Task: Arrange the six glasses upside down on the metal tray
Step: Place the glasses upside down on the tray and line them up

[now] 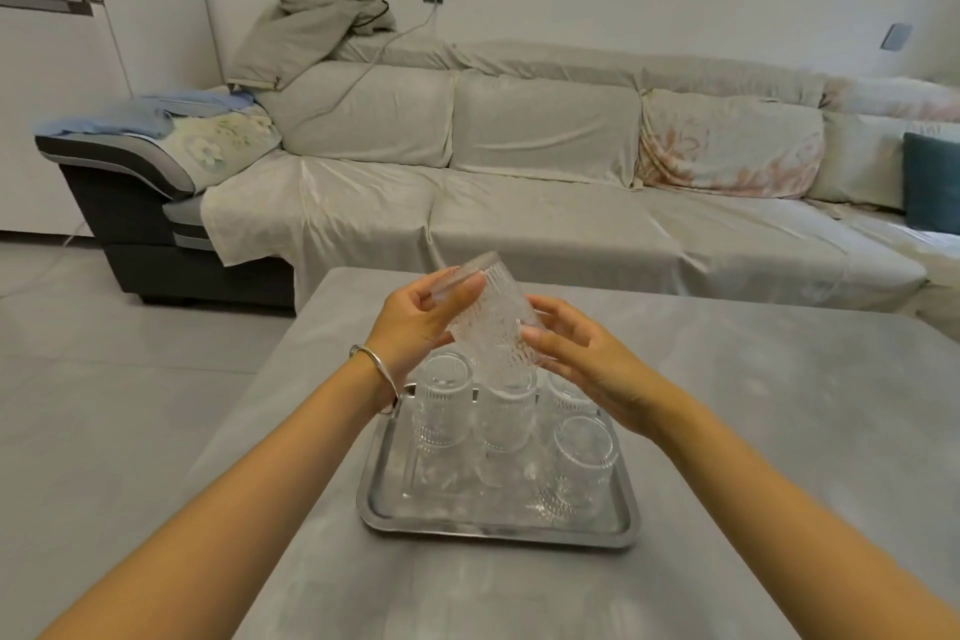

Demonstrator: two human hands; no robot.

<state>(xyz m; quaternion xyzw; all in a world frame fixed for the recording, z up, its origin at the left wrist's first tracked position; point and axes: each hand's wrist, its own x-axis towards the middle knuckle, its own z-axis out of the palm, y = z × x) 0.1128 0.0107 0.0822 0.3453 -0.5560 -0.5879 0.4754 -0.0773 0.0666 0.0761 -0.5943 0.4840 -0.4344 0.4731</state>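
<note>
A rectangular metal tray [496, 533] lies on the grey table. Several clear ribbed glasses stand upside down on it: one at back left [441, 411], one at back middle [506, 418], one at back right [563, 398], mostly hidden by my right hand, and one at front right [579, 465]. Above the tray's far end I hold another ribbed glass [491, 325], tilted with its base up and to the left. My left hand [415, 322] grips its base end. My right hand [587, 369] holds its lower side.
The grey table [753, 431] spreads to the right and towards me. Behind it runs a long sofa [519, 203] under pale covers, with clothes piled at its left end. Tiled floor [104, 353] lies left of the table.
</note>
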